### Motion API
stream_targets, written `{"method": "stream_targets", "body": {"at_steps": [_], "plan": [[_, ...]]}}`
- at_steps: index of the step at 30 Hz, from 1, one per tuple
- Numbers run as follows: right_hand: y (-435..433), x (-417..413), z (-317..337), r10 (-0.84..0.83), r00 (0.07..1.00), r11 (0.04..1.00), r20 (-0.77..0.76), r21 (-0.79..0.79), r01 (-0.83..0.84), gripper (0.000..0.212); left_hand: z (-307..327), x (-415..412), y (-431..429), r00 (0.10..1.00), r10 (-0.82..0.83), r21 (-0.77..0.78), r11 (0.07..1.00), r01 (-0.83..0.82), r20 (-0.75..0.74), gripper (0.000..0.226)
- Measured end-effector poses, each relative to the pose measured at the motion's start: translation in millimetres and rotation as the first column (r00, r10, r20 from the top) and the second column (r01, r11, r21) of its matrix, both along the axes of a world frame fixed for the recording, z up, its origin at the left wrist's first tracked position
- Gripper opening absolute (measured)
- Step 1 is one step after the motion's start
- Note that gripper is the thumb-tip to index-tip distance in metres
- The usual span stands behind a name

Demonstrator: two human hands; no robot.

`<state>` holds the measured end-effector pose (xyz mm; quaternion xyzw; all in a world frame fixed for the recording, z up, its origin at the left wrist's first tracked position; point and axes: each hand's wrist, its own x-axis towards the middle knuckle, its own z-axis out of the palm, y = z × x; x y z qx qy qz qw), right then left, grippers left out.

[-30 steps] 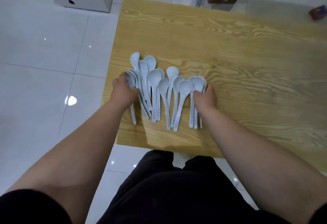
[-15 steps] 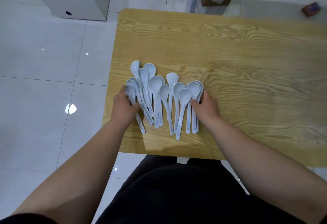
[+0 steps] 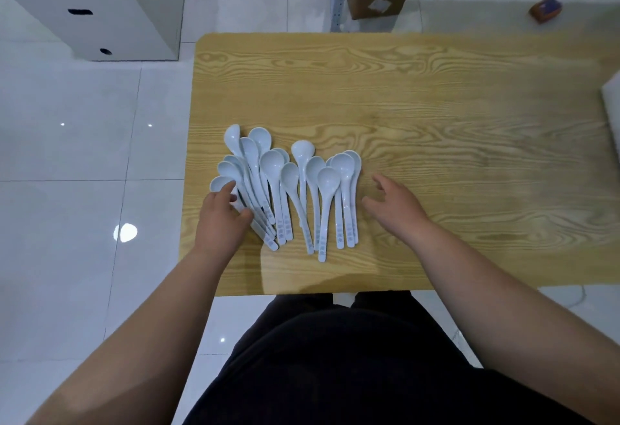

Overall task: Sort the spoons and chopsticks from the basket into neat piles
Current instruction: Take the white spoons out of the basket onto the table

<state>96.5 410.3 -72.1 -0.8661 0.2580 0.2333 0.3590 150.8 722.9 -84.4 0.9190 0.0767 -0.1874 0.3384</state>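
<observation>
Pale blue spoons (image 3: 288, 186) fanned at the wooden table's (image 3: 436, 116) near-left, handle print too blurred for me to read; my left hand (image 3: 219, 220) covers the leftmost handles, fingers resting on them, right hand (image 3: 394, 206) spread, empty, just beside.

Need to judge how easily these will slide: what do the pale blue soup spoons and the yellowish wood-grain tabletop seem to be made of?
The pale blue soup spoons look like moulded plastic or melamine: uniform colour, soft gloss, thick rounded bowls, printed handle marks. Glazed ceramic can't be ruled out. The yellowish wood-grain tabletop looks like smooth laminate or sealed wood: bold grain pattern, faint sheen, rounded corner.
</observation>
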Motion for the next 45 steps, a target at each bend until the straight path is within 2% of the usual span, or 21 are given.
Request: {"method": "stream_targets", "body": {"at_steps": [3, 6, 9, 15, 22, 26, 32, 38, 45], "plan": [[-23.2, -38.1, 21.9, 0.029, 0.999, 0.999, 0.036, -0.016, -0.029, 0.052, 17.6, -11.2, -16.4, 0.99, -0.137, -0.069, 0.988, 0.14, 0.034, 0.05], [-43.0, -91.4, 42.7, -0.045, 0.998, 0.997, 0.049, 0.063, 0.042, 0.03, 37.3, -33.9, -47.2, 0.965, -0.263, -0.17, 0.95, 0.261, 0.009, 0.032], [-62.9, -149.6, 56.6, -0.127, 0.989, 0.985, 0.073, 0.126, 0.118, 0.014, 50.9, -60.0, -88.7, 0.916, -0.401, -0.246, 0.889, 0.387, -0.007, 0.029], [-129.9, -262.0, 76.6, -0.228, 0.966, 0.969, 0.122, 0.122, 0.214, 0.02, 77.9, -120.2, -200.0, 0.826, -0.563, -0.316, 0.777, 0.544, 0.037, 0.028], [-241.4, -376.6, 84.6, -0.352, 0.916, 0.931, 0.193, 0.173, 0.321, 0.019, 97.9, -205.2, -337.2, 0.793, -0.603, -0.262, 0.754, 0.603, 0.089, 0.026], [-298.0, -423.5, 85.0, -0.407, 0.889, 0.91, 0.212, 0.175, 0.375, 0.018, 105.9, -248.8, -398.2, 0.763, -0.644, -0.246, 0.731, 0.637, 0.063, 0.024], [-362.8, -438.9, 94.8, -0.493, 0.829, 0.869, 0.265, 0.188, 0.457, 0.016, 107.8, -279.9, -457.5, 0.701, -0.713, -0.249, 0.674, 0.696, 0.03, 0.025], [-414.4, -419.4, 107.1, -0.524, 0.808, 0.851, 0.269, 0.171, 0.496, 0.017, 105.4, -274.5, -515.6, 0.654, -0.756, -0.318, 0.62, 0.717, 0.002, 0.024], [-466.8, -400.2, 117.1, -0.524, 0.798, 0.851, 0.299, 0.151, 0.502, 0.02, 108.8, -234.7, -609.1, 0.67, -0.739, -0.409, 0.59, 0.696, 0.075, 0.028]]}}
